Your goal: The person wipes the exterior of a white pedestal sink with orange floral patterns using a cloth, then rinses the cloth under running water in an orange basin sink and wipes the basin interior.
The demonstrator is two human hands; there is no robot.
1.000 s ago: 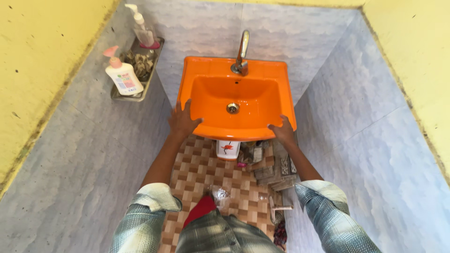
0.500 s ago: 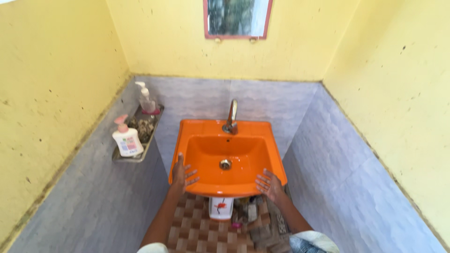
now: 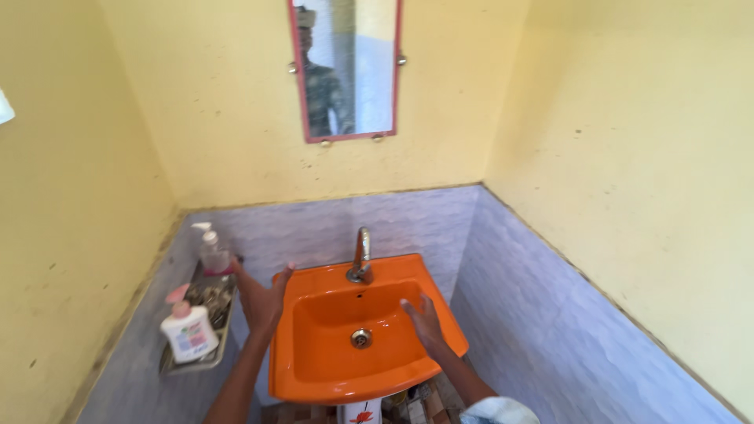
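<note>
An orange wash basin (image 3: 314,369) is seen at 6 o'clock in the view, fixed to a grey-tiled wall, with a metal tap (image 3: 361,257) standing at its back rim at 12 o'clock of the bowl and a drain (image 3: 361,338) in the bowl's middle. The left hand (image 3: 259,298) is raised with fingers spread and nothing gripped, at 9 o'clock of the basin, just beside its left rim. The right hand (image 3: 422,323) is held flat and released over the bowl at 3 o'clock, nothing grasped. A metal shelf (image 3: 177,363) at 9 o'clock of the left hand carries a white pump bottle (image 3: 188,330) and a clear pump bottle (image 3: 210,250). A red-framed mirror (image 3: 345,69) is hung above at 12 o'clock
</note>
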